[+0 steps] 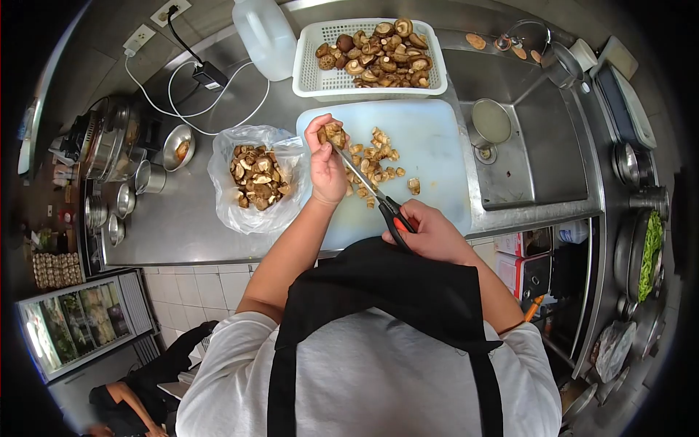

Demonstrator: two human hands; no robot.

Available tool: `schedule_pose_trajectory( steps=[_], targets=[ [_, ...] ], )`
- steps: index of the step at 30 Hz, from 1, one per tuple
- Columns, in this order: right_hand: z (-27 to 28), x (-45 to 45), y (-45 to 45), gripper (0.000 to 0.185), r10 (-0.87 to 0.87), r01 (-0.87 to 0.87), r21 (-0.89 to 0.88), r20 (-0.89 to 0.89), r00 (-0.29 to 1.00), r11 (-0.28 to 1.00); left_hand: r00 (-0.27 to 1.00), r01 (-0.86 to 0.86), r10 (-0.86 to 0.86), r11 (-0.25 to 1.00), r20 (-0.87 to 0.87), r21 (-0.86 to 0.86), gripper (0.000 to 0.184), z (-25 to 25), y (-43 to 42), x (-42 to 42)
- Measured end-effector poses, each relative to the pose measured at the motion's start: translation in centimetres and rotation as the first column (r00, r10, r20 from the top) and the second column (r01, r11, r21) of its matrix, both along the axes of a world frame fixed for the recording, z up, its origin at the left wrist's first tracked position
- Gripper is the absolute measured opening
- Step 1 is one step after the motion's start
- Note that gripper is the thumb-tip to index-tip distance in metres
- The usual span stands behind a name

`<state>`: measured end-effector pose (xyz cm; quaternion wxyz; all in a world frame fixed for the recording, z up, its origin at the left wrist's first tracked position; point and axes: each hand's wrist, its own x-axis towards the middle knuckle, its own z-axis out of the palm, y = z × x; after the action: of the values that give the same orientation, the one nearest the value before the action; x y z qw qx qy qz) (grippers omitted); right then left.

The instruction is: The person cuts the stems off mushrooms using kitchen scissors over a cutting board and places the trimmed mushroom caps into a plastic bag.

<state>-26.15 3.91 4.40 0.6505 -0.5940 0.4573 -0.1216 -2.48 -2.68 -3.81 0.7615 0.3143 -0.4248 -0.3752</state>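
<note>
My left hand [329, 171] is closed around a brown mushroom [333, 135] above the left part of a pale cutting board [437, 156]. In my right hand [431, 231] are black-handled scissors [392, 211], their blades reaching up and left to the held mushroom. Cut mushroom stems [376, 154] lie scattered on the board under and right of the blades, with one piece [413, 186] apart from them. To the left stands a clear plastic bag [226, 207] with trimmed mushrooms [256, 177] in it. Behind the board, a white perforated basket [309, 80] holds whole mushrooms [386, 54].
On the right is a metal sink [539, 146] with a pot [491, 122] in it. A plastic jug [263, 36] stands left of the basket. A white cable [193, 113] and metal bowls [178, 148] lie farther left. Another person [138, 393] is at lower left.
</note>
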Motion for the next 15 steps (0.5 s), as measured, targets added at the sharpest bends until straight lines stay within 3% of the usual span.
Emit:
schedule_pose_trajectory(
  steps=[2,6,9,11,15],
  targets=[
    [-1.3,-0.2,0.4,0.028,-0.144,0.106,0.204,0.185,0.972,0.973,0.975,0.162,-0.14,0.979,-0.173,0.123,0.052,0.2,0.3,0.2],
    [-5.0,-2.2,0.6,0.034,-0.128,0.085,0.194,0.223,0.966,0.977,0.943,0.323,-0.277,0.894,-0.186,0.31,0.052,0.0,2.0,0.7],
    [-6.1,-3.3,1.3,0.035,-0.182,0.171,0.121,0.086,0.98,0.978,0.943,0.334,-0.243,0.704,-0.229,0.627,0.053,0.1,2.7,0.8],
    [-6.3,-3.7,1.5,0.039,-0.14,0.148,-0.069,0.102,0.985,0.987,0.956,0.293,-0.221,0.675,-0.192,0.677,0.054,0.7,3.1,0.1],
    [-6.3,-3.7,0.7,0.038,-0.1,0.091,-0.218,-0.028,0.995,0.972,0.967,0.253,-0.203,0.69,-0.155,0.678,0.06,1.3,3.6,0.1]
  ],
)
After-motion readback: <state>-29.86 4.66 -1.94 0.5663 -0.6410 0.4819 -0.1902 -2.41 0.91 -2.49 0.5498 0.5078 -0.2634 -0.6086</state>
